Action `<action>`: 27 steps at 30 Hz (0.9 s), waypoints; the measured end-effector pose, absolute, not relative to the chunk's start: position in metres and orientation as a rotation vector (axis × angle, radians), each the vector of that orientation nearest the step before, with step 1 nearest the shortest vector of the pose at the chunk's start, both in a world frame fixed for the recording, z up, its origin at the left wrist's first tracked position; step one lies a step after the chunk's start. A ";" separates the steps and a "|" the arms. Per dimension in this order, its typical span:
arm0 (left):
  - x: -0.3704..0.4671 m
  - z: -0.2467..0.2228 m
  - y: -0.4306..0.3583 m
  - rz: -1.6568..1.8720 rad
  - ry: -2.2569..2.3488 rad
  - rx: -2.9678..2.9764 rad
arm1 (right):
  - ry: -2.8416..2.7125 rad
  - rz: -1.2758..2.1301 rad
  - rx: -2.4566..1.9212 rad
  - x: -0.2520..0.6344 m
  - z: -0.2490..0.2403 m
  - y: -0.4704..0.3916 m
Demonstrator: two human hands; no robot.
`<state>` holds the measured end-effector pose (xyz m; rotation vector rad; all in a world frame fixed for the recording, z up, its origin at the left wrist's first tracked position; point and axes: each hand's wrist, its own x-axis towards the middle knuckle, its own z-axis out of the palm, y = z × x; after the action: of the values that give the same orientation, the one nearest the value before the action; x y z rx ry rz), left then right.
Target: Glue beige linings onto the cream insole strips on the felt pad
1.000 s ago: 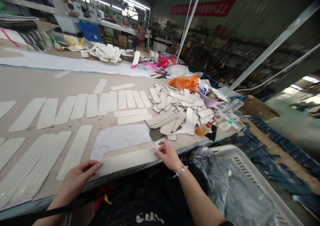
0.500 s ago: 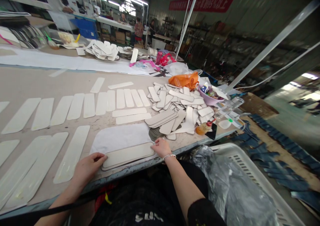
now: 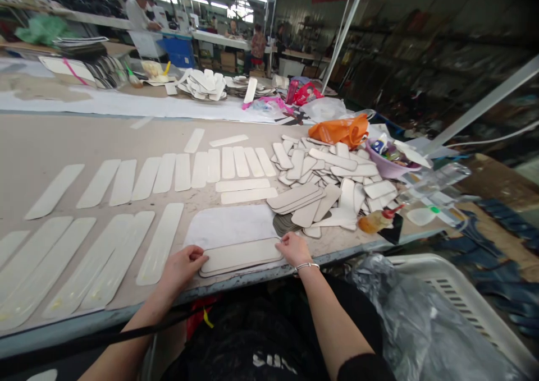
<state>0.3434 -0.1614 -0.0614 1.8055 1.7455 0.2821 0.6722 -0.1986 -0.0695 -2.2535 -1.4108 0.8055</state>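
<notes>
Pinching pale strip @ 2 ends: L hand, R hand, fingers clamped.

I see pale strips spread over a beige tabletop. A white sheet and a heap of pieces share it.

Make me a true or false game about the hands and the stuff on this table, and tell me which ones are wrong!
1. The left hand touches one end of a pale strip. True.
2. The right hand holds a bottle. False: it is at the strip's other end.
3. An orange bag lies by the pile of pieces. True.
4. The bowl is black. False: it is pale purple.
</notes>
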 end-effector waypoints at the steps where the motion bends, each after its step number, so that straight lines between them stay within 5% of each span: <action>1: 0.343 -0.061 -0.162 0.293 1.740 1.794 | -1.411 0.807 -2.254 0.672 -0.070 -0.199; 14: 0.328 -0.079 -0.190 0.767 1.522 2.184 | -1.412 0.825 -2.247 0.670 -0.070 -0.201; 27: 0.318 -0.089 -0.193 0.792 1.025 2.466 | -1.396 0.825 -2.226 0.669 -0.070 -0.203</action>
<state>0.3181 -0.1927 -0.0889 2.4663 1.0249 0.7924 0.6694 -0.2028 -0.0703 -2.2258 -1.3958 0.8248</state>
